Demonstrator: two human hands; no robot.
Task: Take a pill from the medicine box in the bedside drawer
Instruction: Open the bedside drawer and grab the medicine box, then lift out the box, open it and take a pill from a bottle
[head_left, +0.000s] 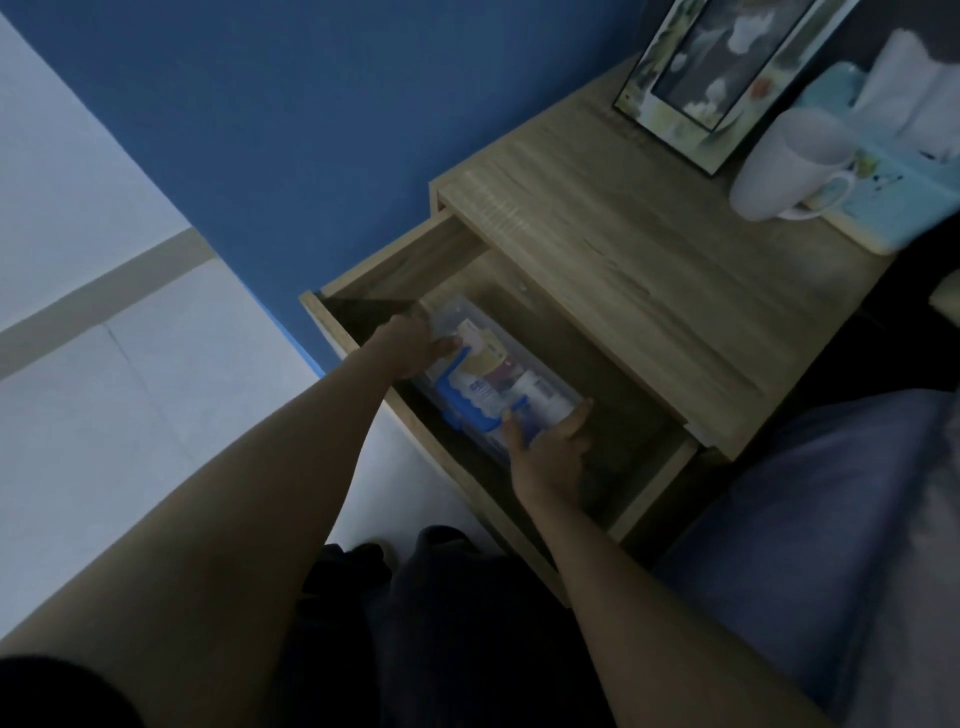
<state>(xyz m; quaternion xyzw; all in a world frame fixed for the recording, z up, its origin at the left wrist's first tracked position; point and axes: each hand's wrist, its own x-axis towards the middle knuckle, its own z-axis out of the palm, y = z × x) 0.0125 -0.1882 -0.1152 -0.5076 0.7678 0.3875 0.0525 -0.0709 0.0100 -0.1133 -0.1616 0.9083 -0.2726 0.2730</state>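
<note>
The wooden bedside drawer (395, 270) stands pulled open. Inside lies a clear plastic medicine box (498, 379) with blue clips, full of small packets and cartons. My left hand (415, 345) grips the box's far left end, thumb on the lid. My right hand (550, 452) holds the near right end, fingers wrapped around its edge. The box sits low in the drawer between both hands. No single pill is visible.
On the bedside table top (649, 249) stand a white mug (789, 166), a framed picture (722, 78) and a light blue tray (893, 197). A blue wall (285, 119) is on the left, the bed edge (805, 519) on the right, my dark-trousered legs (441, 623) below.
</note>
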